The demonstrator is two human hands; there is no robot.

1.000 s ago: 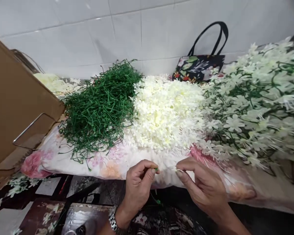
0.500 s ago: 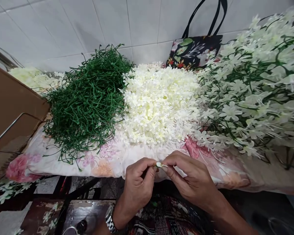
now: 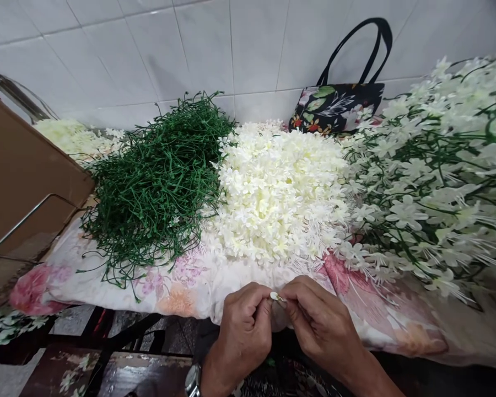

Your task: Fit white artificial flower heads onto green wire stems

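Note:
A small white artificial flower (image 3: 276,296), folded up, is pinched between both hands over the front edge of the covered table. My left hand (image 3: 248,325), with a watch on its wrist, has thumb and forefinger closed on one end. At the other end, the fingertips of my right hand (image 3: 322,320) are closed too. Most of the flower's base is hidden by the fingers. Just beyond the hands lies a heap of loose white flower heads (image 3: 268,198). To its left is a tangled pile of green plastic stems (image 3: 157,182).
Assembled white flower sprays (image 3: 438,198) stand tall at the right. A black floral handbag (image 3: 339,107) leans on the tiled wall (image 3: 256,49). At the left stand a cardboard box (image 3: 28,182) and a bent metal wire (image 3: 25,220). A floral cloth (image 3: 128,292) covers the table.
The view has tilted up, so everything sits lower in the picture. Both hands still pinch the white flower; the green tip that showed at the left fingers is now out of sight.

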